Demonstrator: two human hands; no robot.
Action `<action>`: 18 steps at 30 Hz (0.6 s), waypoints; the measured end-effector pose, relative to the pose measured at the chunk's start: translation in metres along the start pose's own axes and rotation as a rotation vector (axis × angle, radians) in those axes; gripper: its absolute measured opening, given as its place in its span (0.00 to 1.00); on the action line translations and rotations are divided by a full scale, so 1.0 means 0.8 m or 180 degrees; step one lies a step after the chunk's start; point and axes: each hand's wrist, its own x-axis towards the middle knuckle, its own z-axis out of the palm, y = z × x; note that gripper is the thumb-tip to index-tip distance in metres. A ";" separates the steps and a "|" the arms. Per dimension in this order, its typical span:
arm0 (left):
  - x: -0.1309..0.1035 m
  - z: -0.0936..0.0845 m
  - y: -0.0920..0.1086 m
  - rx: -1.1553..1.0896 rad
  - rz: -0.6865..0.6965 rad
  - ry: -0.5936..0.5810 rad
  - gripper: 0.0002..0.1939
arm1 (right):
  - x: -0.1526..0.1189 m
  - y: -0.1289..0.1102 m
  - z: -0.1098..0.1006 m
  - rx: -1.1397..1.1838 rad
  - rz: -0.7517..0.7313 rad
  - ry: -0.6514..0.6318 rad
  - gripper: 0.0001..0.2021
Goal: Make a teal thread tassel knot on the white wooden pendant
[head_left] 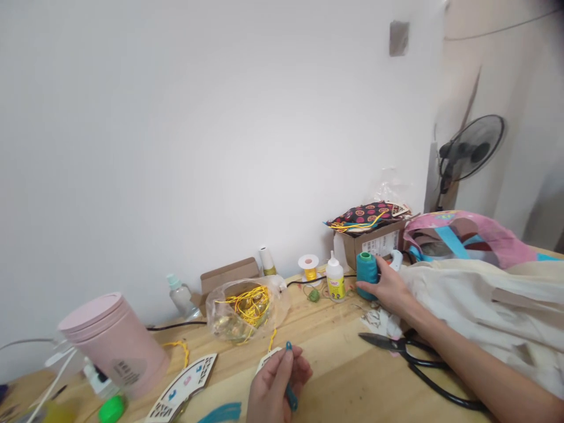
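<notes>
My right hand [392, 288] reaches across to the back of the table and has its fingers and thumb around a teal thread spool [366, 276], which stands upright. At the front middle, my left hand [277, 382] is closed in a pinch on a narrow teal strip [289, 346] with a small hole at its top end. The fingers cover the strip's middle. Partly hidden behind that hand is a pale piece with a yellow cord [272, 339]. Under my right forearm lie black-handled scissors [383, 342]. A white glue bottle [335, 281] stands left of the spool.
A pink canister [117, 346], a fan-shaped cutout panel [185, 388], teal strands [222, 413] and a green cap [111, 409] are on the left. Behind are a plastic bag of yellow cord [247, 308] and a cardboard box [374, 241]. White cloth [480, 299] covers the right side.
</notes>
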 end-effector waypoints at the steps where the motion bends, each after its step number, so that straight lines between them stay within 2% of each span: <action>1: 0.000 0.000 -0.001 0.0027 0.0053 0.0014 0.14 | 0.000 -0.001 -0.001 0.0059 -0.0027 0.0066 0.25; 5: -0.001 -0.003 -0.001 0.0107 0.0203 -0.0030 0.15 | -0.007 -0.020 -0.012 0.0204 -0.0240 0.0594 0.23; 8: -0.001 -0.004 0.000 0.0144 0.0239 -0.0101 0.16 | -0.019 -0.046 -0.016 0.0132 -0.0802 0.0937 0.18; 10: 0.000 -0.004 -0.001 0.0201 0.0246 -0.0127 0.17 | -0.025 -0.059 -0.008 0.0066 -0.1017 0.0752 0.17; 11: 0.000 -0.004 -0.001 0.0239 0.0256 -0.0141 0.17 | -0.027 -0.064 -0.001 0.0036 -0.0954 0.0527 0.18; 13: 0.001 -0.005 -0.004 0.0318 0.0312 -0.0184 0.17 | -0.025 -0.067 0.018 -0.0087 -0.0584 0.0000 0.25; 15: 0.002 -0.006 -0.006 0.0379 0.0383 -0.0230 0.17 | -0.020 -0.063 0.037 -0.0269 -0.0318 -0.0336 0.29; 18: 0.004 -0.008 -0.007 0.0473 0.0466 -0.0280 0.18 | -0.013 -0.056 0.051 -0.0433 -0.0305 -0.0469 0.24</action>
